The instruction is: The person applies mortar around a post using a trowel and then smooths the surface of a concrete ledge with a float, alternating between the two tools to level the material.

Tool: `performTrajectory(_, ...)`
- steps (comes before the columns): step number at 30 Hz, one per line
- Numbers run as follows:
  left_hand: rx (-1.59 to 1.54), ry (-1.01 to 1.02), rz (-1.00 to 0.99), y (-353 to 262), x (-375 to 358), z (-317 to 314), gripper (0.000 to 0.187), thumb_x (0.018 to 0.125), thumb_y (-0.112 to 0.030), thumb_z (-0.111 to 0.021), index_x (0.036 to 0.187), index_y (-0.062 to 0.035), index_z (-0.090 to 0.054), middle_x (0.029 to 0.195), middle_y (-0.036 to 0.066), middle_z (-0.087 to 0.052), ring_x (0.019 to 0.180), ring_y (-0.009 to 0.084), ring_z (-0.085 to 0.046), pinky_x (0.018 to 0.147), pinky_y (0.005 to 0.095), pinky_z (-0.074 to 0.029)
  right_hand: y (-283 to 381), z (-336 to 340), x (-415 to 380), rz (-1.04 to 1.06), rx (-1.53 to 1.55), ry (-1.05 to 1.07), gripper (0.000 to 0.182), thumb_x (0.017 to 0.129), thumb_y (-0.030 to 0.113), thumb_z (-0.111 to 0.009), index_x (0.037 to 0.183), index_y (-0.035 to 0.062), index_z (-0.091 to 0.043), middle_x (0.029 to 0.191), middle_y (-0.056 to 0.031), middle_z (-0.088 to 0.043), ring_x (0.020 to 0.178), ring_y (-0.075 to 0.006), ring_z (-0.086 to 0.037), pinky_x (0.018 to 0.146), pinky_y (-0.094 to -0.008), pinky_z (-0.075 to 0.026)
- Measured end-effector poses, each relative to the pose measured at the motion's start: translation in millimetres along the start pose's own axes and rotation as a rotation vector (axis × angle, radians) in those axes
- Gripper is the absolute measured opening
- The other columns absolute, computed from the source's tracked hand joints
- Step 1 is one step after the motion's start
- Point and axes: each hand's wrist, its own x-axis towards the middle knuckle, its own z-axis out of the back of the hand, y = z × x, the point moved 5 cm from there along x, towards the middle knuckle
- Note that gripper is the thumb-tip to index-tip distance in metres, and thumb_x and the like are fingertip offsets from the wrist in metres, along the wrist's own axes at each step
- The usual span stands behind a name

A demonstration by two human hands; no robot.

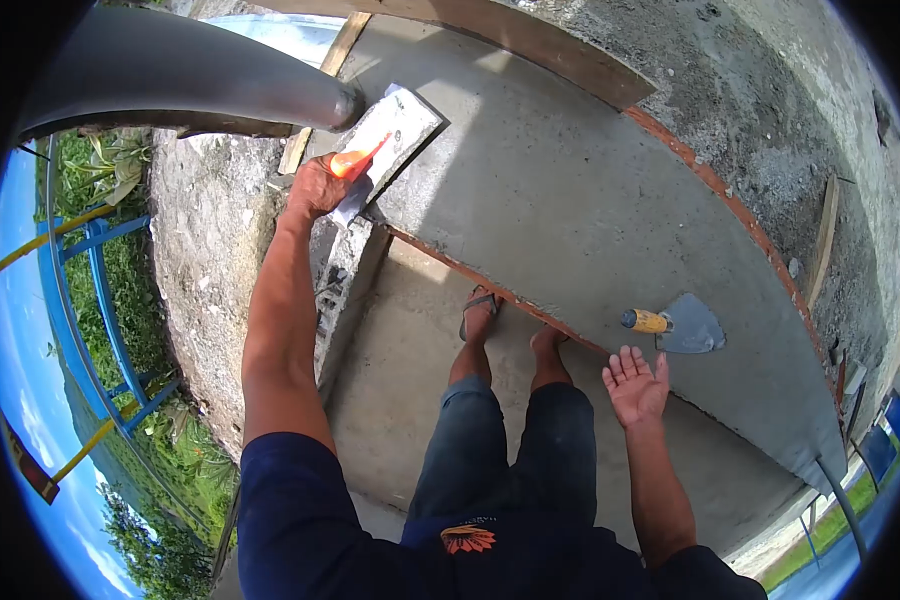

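Observation:
My left hand (315, 188) is wrapped round the orange handle of a hand float (408, 122). The float's pale, worn board lies on the smooth grey concrete surface (540, 200), near its left end. On the other side, my right hand (637, 392) is held palm up with fingers spread and nothing in it, just in front of the slab's near edge. A pointing trowel (694, 326) with a wooden handle rests on the concrete beyond that hand.
A thick grey pipe (200, 75) reaches in at the upper left, close to the float. Wooden boards (530, 40) border the slab's far side. My feet in flip-flops (480, 310) stand on a lower concrete step (400, 420). Blue metal railing (105, 300) stands at the left.

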Motion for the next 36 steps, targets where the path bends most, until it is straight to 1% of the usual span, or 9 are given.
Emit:
performTrajectory(5, -0.650, 0.293, -0.095, 12, 21, -57, 0.032, 0.084, -0.017, -0.075, 0.111, -0.0023, -0.068, 0.099, 0.003, -0.072, 0.084, 0.0068, -0.060, 0.079, 0.0255, -0.051, -26, 20, -21, 0.041, -0.031, -0.016, 0.050, 0.091, 0.056, -0.056, 0.109, 0.0098, -0.061, 0.110, -0.0064, -0.065, 0.102, -0.0261, -0.059, 0.094, -0.0451, -0.044)
performTrajectory(7, -0.157, 0.291, -0.104, -51, -13, -66, 0.035, 0.082, -0.018, -0.073, 0.114, -0.0079, -0.068, 0.092, 0.009, -0.072, 0.079, 0.0155, -0.064, 0.078, 0.0300, -0.052, -36, 23, -21, 0.053, -0.017, -0.018, 0.050, 0.091, 0.056, -0.055, 0.110, 0.0100, -0.061, 0.110, -0.0061, -0.065, 0.103, -0.0261, -0.058, 0.094, -0.0451, -0.044)
performTrajectory(12, 0.081, 0.498, -0.238, -114, -76, -94, 0.028, 0.079, -0.020, -0.057, 0.101, -0.0070, -0.066, 0.100, 0.022, -0.068, 0.096, 0.0406, -0.064, 0.090, 0.0451, -0.050, -57, 27, -42, 0.052, 0.012, -0.028, 0.049, 0.092, 0.056, -0.054, 0.111, 0.0108, -0.061, 0.110, -0.0058, -0.065, 0.102, -0.0258, -0.058, 0.094, -0.0449, -0.045)
performTrajectory(16, 0.097, 0.247, -0.055, -70, -53, -27, 0.026, 0.080, -0.021, -0.063, 0.104, -0.0115, -0.068, 0.098, 0.016, -0.070, 0.093, 0.0336, -0.068, 0.084, 0.0413, -0.052, -44, 44, -56, 0.134, -0.071, -0.021, 0.050, 0.093, 0.056, -0.052, 0.112, 0.0110, -0.061, 0.110, -0.0059, -0.065, 0.102, -0.0255, -0.058, 0.093, -0.0439, -0.045)
performTrajectory(20, -0.060, 0.057, -0.154, 28, 35, -24, 0.029, 0.083, -0.027, -0.070, 0.106, -0.0087, -0.069, 0.092, 0.012, -0.072, 0.080, 0.0205, -0.069, 0.076, 0.0320, -0.052, -32, 45, -38, 0.160, -0.040, -0.037, 0.054, 0.091, 0.057, -0.056, 0.112, 0.0069, -0.060, 0.112, -0.0081, -0.064, 0.106, -0.0271, -0.057, 0.097, -0.0445, -0.045)
performTrajectory(28, 0.135, 0.575, -0.237, -147, -94, -145, 0.035, 0.080, -0.026, -0.059, 0.110, -0.0082, -0.065, 0.109, 0.022, -0.066, 0.105, 0.0412, -0.062, 0.092, 0.0488, -0.049, -20, -56, 13, 0.125, 0.394, -0.106, 0.080, 0.082, 0.060, -0.068, 0.125, -0.0035, -0.044, 0.128, -0.0159, -0.052, 0.119, -0.0301, -0.052, 0.108, -0.0471, -0.037)
performTrajectory(33, -0.098, 0.225, -0.118, -142, -83, -126, 0.031, 0.076, -0.014, -0.064, 0.105, -0.0021, -0.065, 0.096, 0.026, -0.067, 0.092, 0.0440, -0.065, 0.082, 0.0459, -0.051, -5, -87, 43, 0.195, 0.507, -0.090, 0.043, 0.088, 0.043, -0.067, 0.106, 0.0067, -0.052, 0.103, -0.0076, -0.059, 0.101, -0.0255, -0.057, 0.092, -0.0452, -0.043)
performTrajectory(35, -0.213, 0.009, -0.098, -123, -44, -94, 0.030, 0.077, -0.013, -0.060, 0.104, 0.0008, -0.065, 0.077, 0.015, -0.068, 0.068, 0.0274, -0.067, 0.066, 0.0388, -0.053, -1, -85, 50, 0.281, 0.494, -0.037, 0.027, 0.091, 0.032, -0.064, 0.096, 0.0091, -0.052, 0.090, -0.0049, -0.058, 0.086, -0.0225, -0.058, 0.081, -0.0425, -0.047)
performTrajectory(36, -0.290, 0.038, 0.120, -124, -30, -81, 0.024, 0.077, -0.010, -0.058, 0.097, 0.0004, -0.064, 0.063, 0.009, -0.061, 0.051, 0.0196, -0.060, 0.049, 0.0351, -0.049, 1, -84, 50, 0.326, 0.459, -0.020, 0.022, 0.092, 0.028, -0.062, 0.094, 0.0095, -0.051, 0.086, -0.0041, -0.056, 0.080, -0.0215, -0.058, 0.078, -0.0416, -0.047)
